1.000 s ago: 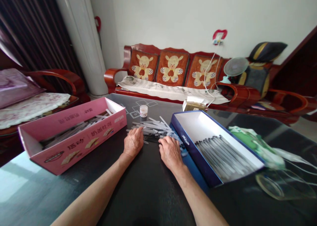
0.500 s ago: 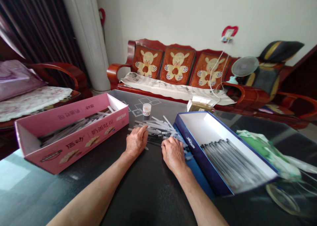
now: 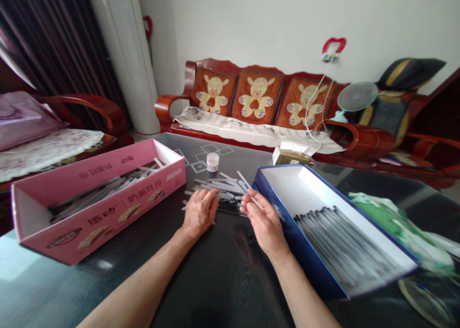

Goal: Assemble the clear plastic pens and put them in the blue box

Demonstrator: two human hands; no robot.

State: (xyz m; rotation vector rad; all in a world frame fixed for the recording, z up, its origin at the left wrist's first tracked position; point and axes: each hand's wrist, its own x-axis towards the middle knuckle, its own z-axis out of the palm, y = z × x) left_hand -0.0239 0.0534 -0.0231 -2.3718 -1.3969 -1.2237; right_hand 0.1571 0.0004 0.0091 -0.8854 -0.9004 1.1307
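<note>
My right hand point(image 3: 266, 222), turned partly palm up, pinches a thin whitish pen tube point(image 3: 256, 202) over the right end of a pile. That pile point(image 3: 224, 186) mixes pale translucent tubes with black pen parts on the dark table. At its left edge rests my left hand point(image 3: 200, 213), fingers curled together; whatever they grip is hidden. To the right, a blue box point(image 3: 296, 242) with a white inside contains a row of clear, black-tipped pens point(image 3: 338, 242). On the left, a pink box point(image 3: 129, 201) holds more loose tubes and dark pen parts point(image 3: 115, 186).
Behind the pile stands a small white tub point(image 3: 212, 162). A tissue pack point(image 3: 293, 155) lies beyond the blue box. Green and white plastic packaging point(image 3: 398, 227) sits at the right. A wooden sofa point(image 3: 168, 108) is across the table point(image 3: 212, 280).
My right hand has lifted from the pile, moved slightly right and turned upward, with a tube now in its fingers. My left hand stays near the pile, shifted slightly.
</note>
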